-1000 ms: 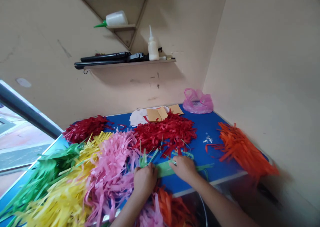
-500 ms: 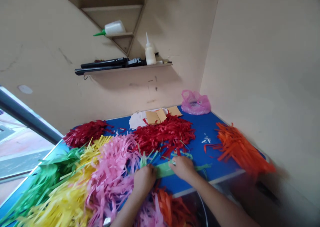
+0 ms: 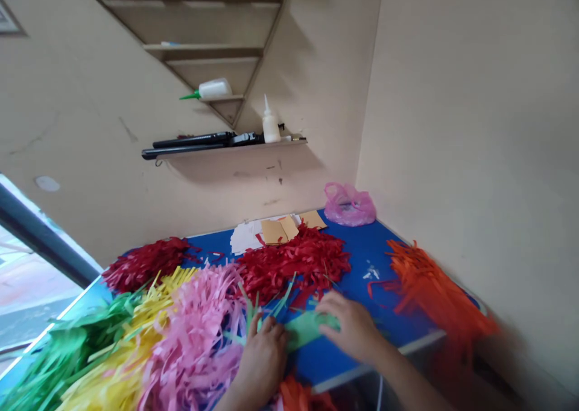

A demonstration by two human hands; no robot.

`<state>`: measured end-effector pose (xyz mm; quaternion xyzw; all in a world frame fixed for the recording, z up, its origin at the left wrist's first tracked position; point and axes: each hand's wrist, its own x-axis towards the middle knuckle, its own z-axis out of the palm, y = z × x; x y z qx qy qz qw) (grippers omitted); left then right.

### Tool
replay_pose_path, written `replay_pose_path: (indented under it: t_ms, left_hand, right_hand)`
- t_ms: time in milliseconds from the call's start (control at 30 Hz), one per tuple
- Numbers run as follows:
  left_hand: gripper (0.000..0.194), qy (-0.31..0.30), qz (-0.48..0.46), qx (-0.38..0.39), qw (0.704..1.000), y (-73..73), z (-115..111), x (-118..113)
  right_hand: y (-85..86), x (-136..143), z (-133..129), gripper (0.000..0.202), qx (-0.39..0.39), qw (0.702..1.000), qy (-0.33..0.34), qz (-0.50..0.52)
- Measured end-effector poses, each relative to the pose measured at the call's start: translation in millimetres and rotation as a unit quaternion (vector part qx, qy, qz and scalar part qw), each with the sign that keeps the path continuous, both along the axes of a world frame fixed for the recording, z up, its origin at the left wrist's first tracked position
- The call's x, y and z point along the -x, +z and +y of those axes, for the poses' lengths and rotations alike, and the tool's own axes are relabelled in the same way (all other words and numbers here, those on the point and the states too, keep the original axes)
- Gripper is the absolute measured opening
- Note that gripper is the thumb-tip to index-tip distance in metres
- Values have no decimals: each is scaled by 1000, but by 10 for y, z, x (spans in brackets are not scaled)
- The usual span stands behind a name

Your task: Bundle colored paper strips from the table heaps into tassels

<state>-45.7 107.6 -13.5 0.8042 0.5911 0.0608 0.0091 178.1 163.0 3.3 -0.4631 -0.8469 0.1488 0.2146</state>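
Observation:
A light green strip of fringed tissue paper (image 3: 304,331) lies flat near the table's front edge, between my two hands. My left hand (image 3: 266,354) rests on its left end, fingers slightly spread, with thin green fringes sticking out past the fingertips. At the strip's right end is my right hand (image 3: 351,326), its thumb and fingers apart with some green paper showing between them. Left of my left hand lies a pink fringed paper bundle (image 3: 192,332). Just beyond both hands is a red fringed bundle (image 3: 294,260).
Yellow (image 3: 113,363) and green fringed bundles (image 3: 76,351) cover the left of the blue table (image 3: 357,248). An orange bundle (image 3: 429,290) hangs over its right edge. Cards (image 3: 246,236) and a pink plastic bag (image 3: 348,206) lie at the back. A wall shelf (image 3: 235,149) holds a glue bottle (image 3: 271,126).
My view has tilted up. My right hand has gone from a pinch on the green strip to fingers apart. My left hand's fingers have spread out from a closed grip.

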Motion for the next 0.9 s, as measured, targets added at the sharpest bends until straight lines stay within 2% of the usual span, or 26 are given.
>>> replay_pose_path:
  t_ms: [67,100,233,367,400,500,533,600,700,900]
  left_hand:
    - [15,-1,-17,-12,1000,23,-34,3]
    - [17,2,-27,-14,1000,35,-49,-2]
    - [22,21,-50,-19,998,17,-59,-24]
    - [18,47,-41,-36,997,-111,-1,-23]
    - [18,54,-40,-44,997,-149,14,-20]
    - [20,64,-53,-76,994,-235,28,5]
    - [20,65,-58,-85,993,-248,17,21]
    - [16,59,-62,-88,992,-245,-26,65]
    - [16,48,-81,-69,993,-184,-108,141]
    - [31,102,-130,-34,986,-107,-96,192]
  right_hand:
    - [-73,28,-44,21,5,990,126,-63]
    - [-118,67,-48,19,5,984,151,-96]
    - [-216,219,32,24,-6,982,125,-140]
    - [-149,276,64,23,-10,987,100,-128]
    - [-133,286,54,19,-13,988,102,-118]
    - [-142,314,37,31,-16,985,127,-119]
    - [-162,316,47,30,-11,982,134,-129]
    - [-214,298,91,20,6,981,132,-145]
    - [-268,230,181,25,21,984,117,-131]
    - [-220,201,294,26,44,991,78,-100]
